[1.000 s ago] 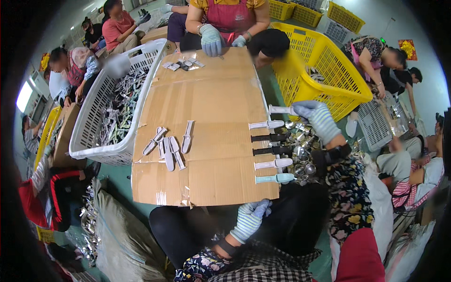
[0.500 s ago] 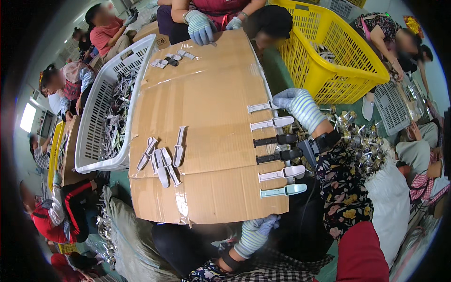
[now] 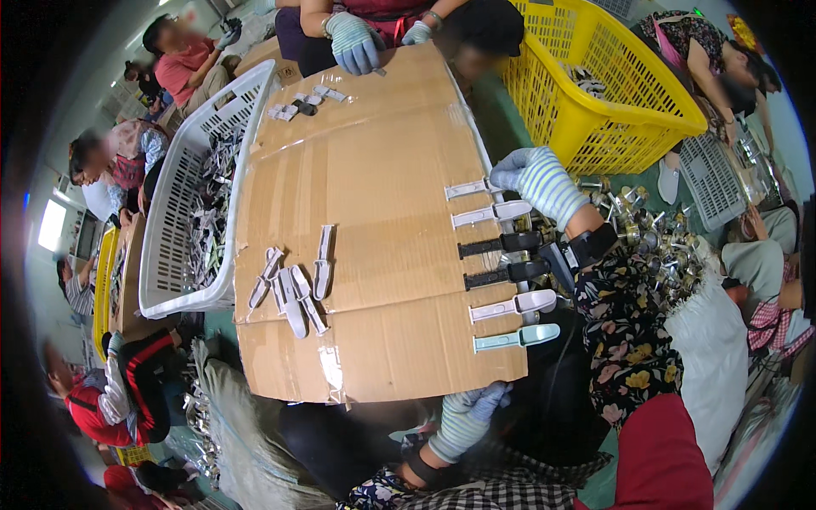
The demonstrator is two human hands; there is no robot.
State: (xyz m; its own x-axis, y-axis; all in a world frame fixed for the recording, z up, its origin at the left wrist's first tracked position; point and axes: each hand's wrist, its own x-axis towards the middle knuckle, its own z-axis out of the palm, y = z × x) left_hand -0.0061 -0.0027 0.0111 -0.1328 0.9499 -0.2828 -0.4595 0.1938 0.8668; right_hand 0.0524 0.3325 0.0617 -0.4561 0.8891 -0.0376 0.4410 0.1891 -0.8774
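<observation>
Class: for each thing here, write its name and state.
Cardboard: creased, taped
White basket: open, holding many pieces
Yellow basket: open, holding light pieces
Teal piece: overhanging cardboard's right edge
Black pieces: overhanging too
Grey piece: outer end held
Right hand: gloved, closed on grey piece
Left hand: gloved, at cardboard's near edge, grip unclear

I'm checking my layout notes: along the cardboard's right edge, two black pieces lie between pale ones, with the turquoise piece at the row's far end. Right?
Not quite: the turquoise piece is at the row's near end, as the head view shows. The two black pieces do lie between pale pieces along the right edge of the cardboard.
</observation>
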